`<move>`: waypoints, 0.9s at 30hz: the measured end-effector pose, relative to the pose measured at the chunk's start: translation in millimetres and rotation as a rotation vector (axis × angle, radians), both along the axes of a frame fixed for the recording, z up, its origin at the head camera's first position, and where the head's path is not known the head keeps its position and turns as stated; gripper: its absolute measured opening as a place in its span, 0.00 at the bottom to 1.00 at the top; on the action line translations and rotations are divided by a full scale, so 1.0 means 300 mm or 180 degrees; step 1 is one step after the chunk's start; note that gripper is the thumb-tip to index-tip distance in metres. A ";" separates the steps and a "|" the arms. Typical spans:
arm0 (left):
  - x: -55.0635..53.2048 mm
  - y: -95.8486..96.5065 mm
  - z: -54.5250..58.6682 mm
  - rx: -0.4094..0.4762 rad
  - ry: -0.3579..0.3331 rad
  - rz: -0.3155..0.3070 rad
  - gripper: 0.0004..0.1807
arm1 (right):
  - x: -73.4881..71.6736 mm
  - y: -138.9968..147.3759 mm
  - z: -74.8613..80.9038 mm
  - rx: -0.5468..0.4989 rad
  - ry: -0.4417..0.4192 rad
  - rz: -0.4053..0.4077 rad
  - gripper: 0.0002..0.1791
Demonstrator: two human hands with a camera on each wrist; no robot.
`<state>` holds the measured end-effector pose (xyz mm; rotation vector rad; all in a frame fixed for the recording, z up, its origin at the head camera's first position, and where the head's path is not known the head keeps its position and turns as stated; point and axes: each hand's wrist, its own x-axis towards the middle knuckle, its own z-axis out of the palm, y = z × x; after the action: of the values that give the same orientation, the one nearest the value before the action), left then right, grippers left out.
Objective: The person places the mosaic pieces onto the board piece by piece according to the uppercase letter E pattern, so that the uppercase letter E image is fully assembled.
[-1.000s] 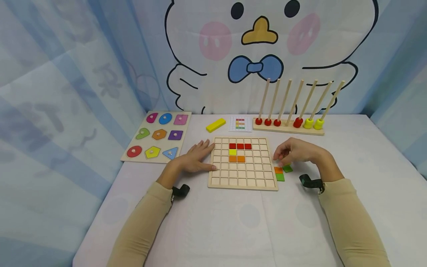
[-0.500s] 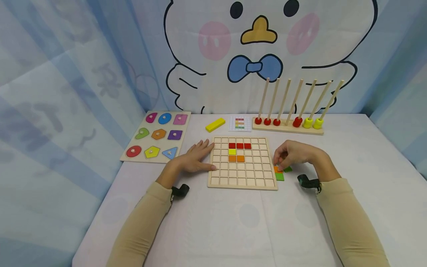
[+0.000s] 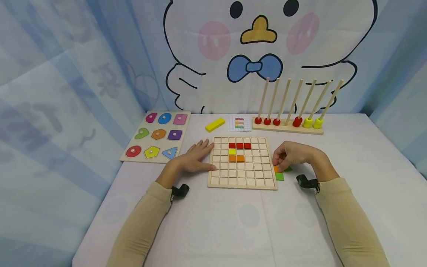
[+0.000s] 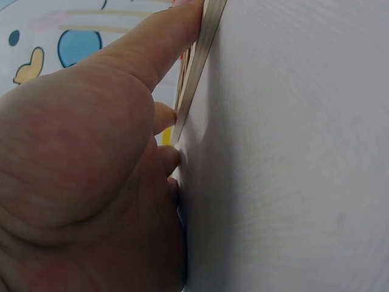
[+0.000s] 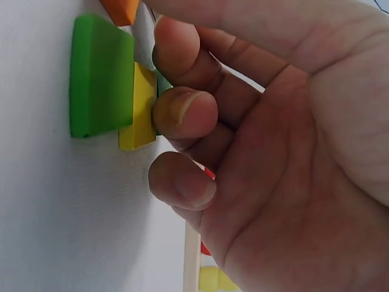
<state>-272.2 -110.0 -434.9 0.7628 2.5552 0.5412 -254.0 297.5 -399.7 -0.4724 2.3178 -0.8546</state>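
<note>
A wooden grid board (image 3: 242, 188) lies mid-table, holding three red tiles (image 3: 240, 146), a yellow tile (image 3: 232, 151) and two orange tiles (image 3: 240, 158). My left hand (image 3: 195, 158) rests along its left edge, fingers spread and thumb reaching the frame. Beside the board's right edge, my right hand (image 3: 293, 154) has curled fingers, with thumb and forefinger pinching a loose orange tile (image 3: 276, 169). Just in front of that is a green tile (image 3: 280, 177). The right wrist view shows a thick green tile (image 5: 103, 76) and a yellow tile (image 5: 143, 106) near the curled fingers; the pinching fingertips are out of that view.
Behind the board lie a yellow block (image 3: 215, 125) and a pattern card (image 3: 240, 124). A peg stand (image 3: 288, 128) with red and yellow beads stands at the back right. A shape puzzle board (image 3: 156, 142) lies at the left. A printed curtain (image 3: 207, 89) hangs behind.
My right hand has come down and slightly toward me, its thumb and forefinger now at the loose orange tile. The left hand and the board have stayed put.
</note>
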 end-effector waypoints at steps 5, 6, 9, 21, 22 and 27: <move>0.000 0.000 0.002 0.0007 -0.0008 -0.0004 0.57 | 0.007 -0.007 0.009 0.0056 0.0130 0.0002 0.11; -0.001 0.000 0.002 0.0009 -0.0009 -0.0004 0.57 | 0.007 -0.007 0.009 0.0072 0.0160 -0.0001 0.11; 0.000 0.000 0.003 0.0020 -0.0016 -0.0005 0.57 | 0.006 -0.007 0.010 0.0095 0.0197 0.0004 0.11; -0.001 -0.002 -0.001 0.0041 -0.0023 -0.0019 0.57 | 0.005 -0.011 0.010 0.0109 0.0171 0.0068 0.12; -0.001 -0.002 -0.001 0.0045 -0.0021 -0.0021 0.57 | 0.005 -0.012 0.010 0.0119 0.0168 0.0069 0.12; -0.001 -0.001 0.000 0.0057 -0.0015 -0.0031 0.57 | 0.008 -0.013 0.011 0.0127 0.0195 0.0071 0.12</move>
<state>-272.4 -110.4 -435.0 0.7789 2.5443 0.5627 -251.7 293.6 -396.5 -0.5128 2.3762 -0.7920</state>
